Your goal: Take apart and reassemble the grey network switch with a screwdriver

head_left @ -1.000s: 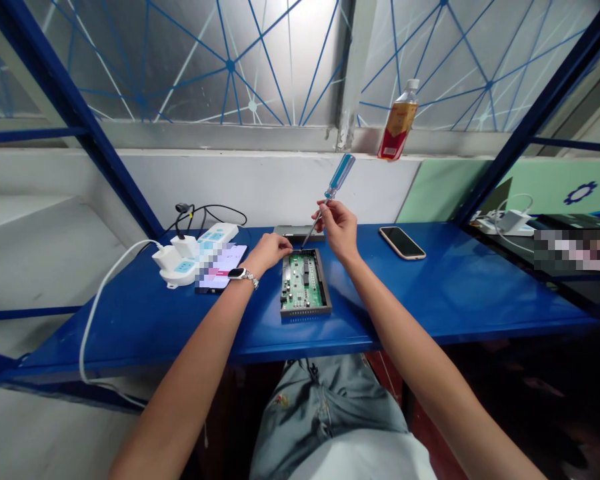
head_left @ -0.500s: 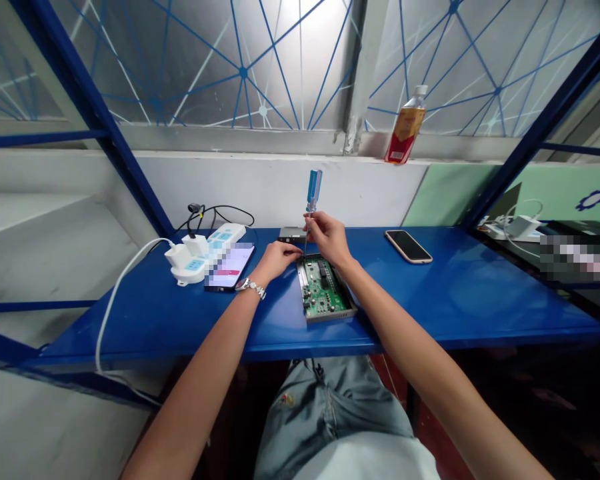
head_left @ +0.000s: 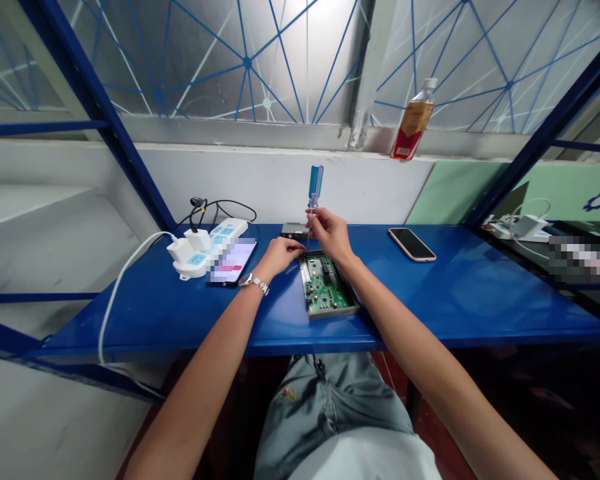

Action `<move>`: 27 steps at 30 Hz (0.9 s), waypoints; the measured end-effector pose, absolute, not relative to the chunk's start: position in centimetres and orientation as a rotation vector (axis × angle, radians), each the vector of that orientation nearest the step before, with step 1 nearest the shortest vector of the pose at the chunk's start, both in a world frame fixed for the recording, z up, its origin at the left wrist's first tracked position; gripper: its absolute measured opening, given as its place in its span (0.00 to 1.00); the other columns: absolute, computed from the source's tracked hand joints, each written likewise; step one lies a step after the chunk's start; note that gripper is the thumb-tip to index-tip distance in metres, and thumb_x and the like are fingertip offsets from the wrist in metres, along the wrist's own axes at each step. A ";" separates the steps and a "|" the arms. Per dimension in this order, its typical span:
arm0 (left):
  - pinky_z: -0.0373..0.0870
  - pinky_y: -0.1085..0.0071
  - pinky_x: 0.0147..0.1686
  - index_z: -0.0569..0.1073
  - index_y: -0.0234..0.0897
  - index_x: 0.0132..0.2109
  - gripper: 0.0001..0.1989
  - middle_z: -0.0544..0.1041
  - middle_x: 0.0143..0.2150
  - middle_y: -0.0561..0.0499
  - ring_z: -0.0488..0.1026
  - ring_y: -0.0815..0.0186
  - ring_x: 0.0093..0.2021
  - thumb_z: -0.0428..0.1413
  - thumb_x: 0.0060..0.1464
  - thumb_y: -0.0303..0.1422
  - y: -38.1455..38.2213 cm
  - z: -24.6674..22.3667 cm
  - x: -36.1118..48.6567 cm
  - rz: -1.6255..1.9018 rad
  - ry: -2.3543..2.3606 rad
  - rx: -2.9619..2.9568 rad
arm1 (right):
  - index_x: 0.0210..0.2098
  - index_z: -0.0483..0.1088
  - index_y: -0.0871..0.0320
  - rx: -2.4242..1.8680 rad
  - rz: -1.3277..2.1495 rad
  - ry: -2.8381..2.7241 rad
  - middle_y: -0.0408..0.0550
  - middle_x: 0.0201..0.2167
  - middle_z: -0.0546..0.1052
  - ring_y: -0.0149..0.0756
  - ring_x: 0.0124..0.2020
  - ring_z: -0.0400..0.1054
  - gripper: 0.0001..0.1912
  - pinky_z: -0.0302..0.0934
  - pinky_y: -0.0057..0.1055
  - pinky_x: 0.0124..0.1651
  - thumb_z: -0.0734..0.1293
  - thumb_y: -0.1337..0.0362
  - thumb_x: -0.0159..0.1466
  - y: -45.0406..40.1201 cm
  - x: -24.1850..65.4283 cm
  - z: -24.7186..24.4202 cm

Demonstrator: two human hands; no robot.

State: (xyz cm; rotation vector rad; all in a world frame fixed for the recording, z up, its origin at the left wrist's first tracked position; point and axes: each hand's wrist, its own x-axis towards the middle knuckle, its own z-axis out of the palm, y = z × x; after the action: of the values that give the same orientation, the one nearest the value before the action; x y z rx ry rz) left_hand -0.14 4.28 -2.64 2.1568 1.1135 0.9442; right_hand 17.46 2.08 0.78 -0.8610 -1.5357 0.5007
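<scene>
My right hand [head_left: 331,233] grips a screwdriver [head_left: 315,187] with a blue, clear handle, held upright below the handle. Its shaft points down to the far left corner of a green circuit board [head_left: 327,285] in a shallow metal case [head_left: 336,313]. At that same corner the fingertips of my left hand [head_left: 280,257] are pinched together beside the shaft; anything between them is too small to make out. Behind the case lies a grey metal piece [head_left: 293,231], partly hidden by my hands.
On the blue table [head_left: 180,327], a white power strip [head_left: 195,263] with plugs and cables and a lit phone [head_left: 235,261] lie at left. Another phone [head_left: 413,245] lies at right. A bottle [head_left: 413,121] stands on the window ledge. Blue frame bars rise on both sides.
The whole view has shifted slightly. Both hands and the screwdriver keep nearly the same place at the board's corner.
</scene>
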 end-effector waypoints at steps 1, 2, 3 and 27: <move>0.76 0.64 0.48 0.86 0.39 0.40 0.09 0.86 0.40 0.46 0.83 0.57 0.42 0.60 0.55 0.29 4.3 -2.6 -0.1 0.939 1.119 2.156 | 0.47 0.76 0.56 -0.864 0.499 -1.537 0.45 0.30 0.77 0.30 0.25 0.69 0.17 0.66 0.31 0.33 0.65 0.51 0.69 2.1 17.5 0.8; 0.76 0.64 0.48 0.86 0.39 0.40 0.09 0.86 0.40 0.46 0.83 0.57 0.42 0.60 0.55 0.29 4.3 -2.6 -0.1 0.934 1.127 2.154 | 0.47 0.76 0.56 -0.866 0.498 -1.541 0.45 0.30 0.78 0.30 0.25 0.69 0.18 0.66 0.31 0.34 0.65 0.50 0.69 2.1 17.5 0.7; 0.76 0.64 0.48 0.86 0.39 0.40 0.09 0.86 0.40 0.46 0.83 0.56 0.42 0.60 0.55 0.30 4.3 -2.6 -0.2 0.929 1.134 2.153 | 0.47 0.76 0.56 -0.866 0.497 -1.543 0.45 0.30 0.78 0.30 0.25 0.69 0.18 0.66 0.31 0.34 0.65 0.50 0.69 2.1 17.5 0.7; 0.75 0.66 0.39 0.77 0.35 0.33 0.14 0.83 0.33 0.45 0.80 0.59 0.36 0.66 0.50 0.43 3.1 -2.4 3.0 1.354 1.025 1.798 | 0.26 0.64 0.54 -1.008 0.396 -1.494 0.40 0.21 0.69 0.31 0.24 0.63 0.18 0.60 0.31 0.32 0.73 0.52 0.61 2.7 17.1 1.7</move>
State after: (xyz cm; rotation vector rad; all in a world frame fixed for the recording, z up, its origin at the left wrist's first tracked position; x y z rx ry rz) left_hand 3.03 3.08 -2.40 1.7984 1.0246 1.3539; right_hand 17.08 2.69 1.72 -1.0083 -1.4936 0.3955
